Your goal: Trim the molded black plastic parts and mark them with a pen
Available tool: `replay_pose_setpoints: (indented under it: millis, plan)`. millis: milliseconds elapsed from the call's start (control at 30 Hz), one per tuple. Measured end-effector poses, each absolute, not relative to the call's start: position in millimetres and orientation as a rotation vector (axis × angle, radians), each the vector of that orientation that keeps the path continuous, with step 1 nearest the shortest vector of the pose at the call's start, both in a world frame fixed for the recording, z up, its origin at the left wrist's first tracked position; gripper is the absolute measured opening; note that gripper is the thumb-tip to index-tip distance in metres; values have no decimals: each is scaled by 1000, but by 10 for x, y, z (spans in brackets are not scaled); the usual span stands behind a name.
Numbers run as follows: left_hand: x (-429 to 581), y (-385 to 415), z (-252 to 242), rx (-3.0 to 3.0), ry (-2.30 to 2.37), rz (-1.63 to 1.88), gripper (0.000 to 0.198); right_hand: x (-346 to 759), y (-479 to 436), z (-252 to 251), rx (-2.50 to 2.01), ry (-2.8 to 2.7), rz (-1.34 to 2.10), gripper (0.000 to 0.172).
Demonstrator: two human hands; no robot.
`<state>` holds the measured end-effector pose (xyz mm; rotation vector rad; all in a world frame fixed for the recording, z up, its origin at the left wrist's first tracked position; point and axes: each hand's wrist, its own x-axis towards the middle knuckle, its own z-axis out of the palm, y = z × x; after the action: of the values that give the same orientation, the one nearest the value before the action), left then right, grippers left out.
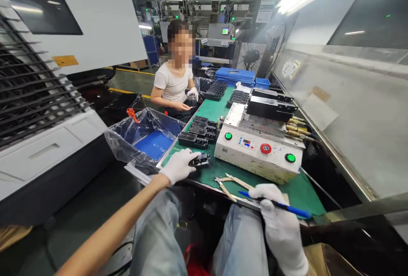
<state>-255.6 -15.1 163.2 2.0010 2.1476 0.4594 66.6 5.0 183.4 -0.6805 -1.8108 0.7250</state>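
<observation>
My left hand (pixel 180 165), in a white glove, is closed on a small black plastic part (pixel 201 160) at the near edge of the green table. Its fingers cover one end of the part. My right hand (pixel 279 221), also gloved, grips a slim blue pen-like tool (pixel 298 211) at the front edge, right of my knees. The tool's blue point faces left. Between the hands lies a pair of cutting pliers (pixel 228 187) with cream handles. Just beyond my left hand, several black plastic parts (pixel 194 140) lie in a row.
A white machine (pixel 245 157) with green and red buttons stands on the green table (pixel 207 177), long black parts (pixel 270 106) on top. Left is a blue bin (pixel 156 144) lined with clear plastic. A co-worker (pixel 174 83) sits beyond it. Blue sheets (pixel 236 75) are stacked at the back.
</observation>
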Motion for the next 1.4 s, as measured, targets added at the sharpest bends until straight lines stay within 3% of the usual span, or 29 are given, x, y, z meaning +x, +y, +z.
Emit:
replay_pose_setpoints:
  millis: [167, 367, 567, 833, 1067, 1300, 1400]
  plan:
    - [-3043, 440, 1336, 2165, 2028, 360, 47, 1223, 649, 2022, -910, -1615, 347, 12]
    - [-3435, 672, 805, 2435, 2115, 277, 47, 1564, 1167, 1811, -1337, -1420, -90, 26]
    - [-3052, 477, 903, 2447, 2317, 108, 53, 1662, 1469, 1504, -1357, -1350, 50, 25]
    - [-2789, 353, 882, 2338, 2326, 579, 49, 1779, 1599, 1342, -1271, -1390, 120, 24]
    - [-2345, 707, 1413, 2246, 2286, 1003, 53, 1823, 1704, 1377, -1302, -1548, 49, 27]
    - [-1724, 1443, 2273, 2422, 2006, 1347, 41, 1830, 1687, 1278, -1401, -1650, 220, 23]
    - [-1538, 1976, 2759, 2532, 1968, 1384, 47, 1856, 1622, 1301, -1439, -1694, 250, 20]
